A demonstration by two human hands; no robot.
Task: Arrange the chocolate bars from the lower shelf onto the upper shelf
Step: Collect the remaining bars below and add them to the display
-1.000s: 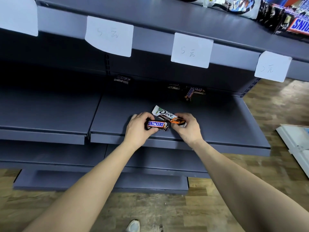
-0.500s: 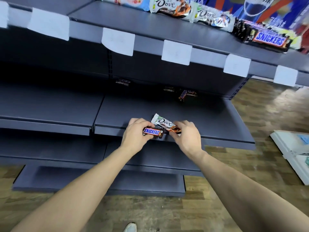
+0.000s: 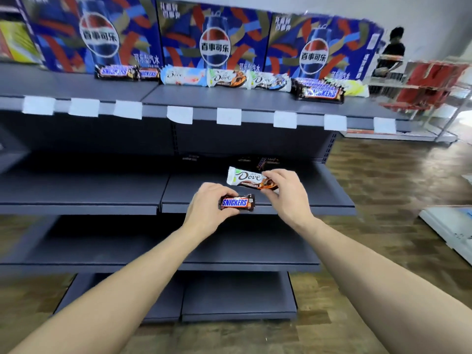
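My left hand grips a brown Snickers bar just above the front edge of the lower shelf. My right hand pinches the right end of a white Dove bar, lifted off that shelf. A few small bars lie in shadow at the back of the lower shelf. On the upper shelf stands a row of bars: Snickers at left, Dove bars in the middle, and a Snickers stack at right.
Blue Pepsi cartons stand behind the row on the upper shelf. White price tags hang along its front edge. A person stands at far right beside a rack with red packs. A white board lies on the wooden floor.
Both hands have lifted their bars off the lower shelf and drawn apart, the Dove bar higher. The view has tilted up, showing the upper shelf and cartons.
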